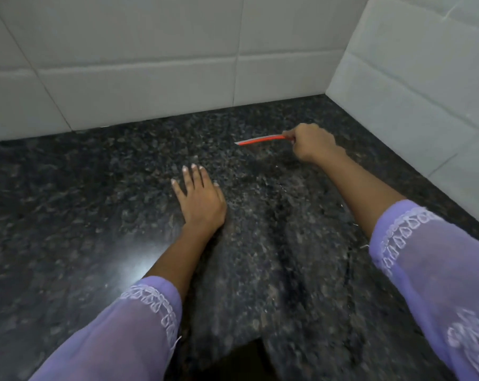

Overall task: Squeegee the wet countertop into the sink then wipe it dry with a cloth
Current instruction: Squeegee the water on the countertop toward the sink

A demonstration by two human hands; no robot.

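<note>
A dark speckled granite countertop (95,188) fills the view, with wet streaks and small drops near its middle and right. My right hand (311,143) is closed around the handle of a red squeegee (260,140), whose thin blade sticks out to the left just above the counter, toward the back right corner. Resting flat on the counter is my left hand (198,199), palm down and fingers spread, holding nothing. Both arms wear light purple sleeves. No sink and no cloth are in view.
White tiled walls stand along the back (150,64) and the right side (411,78), meeting in a corner at the back right. A bright light reflection lies on the counter near my left forearm.
</note>
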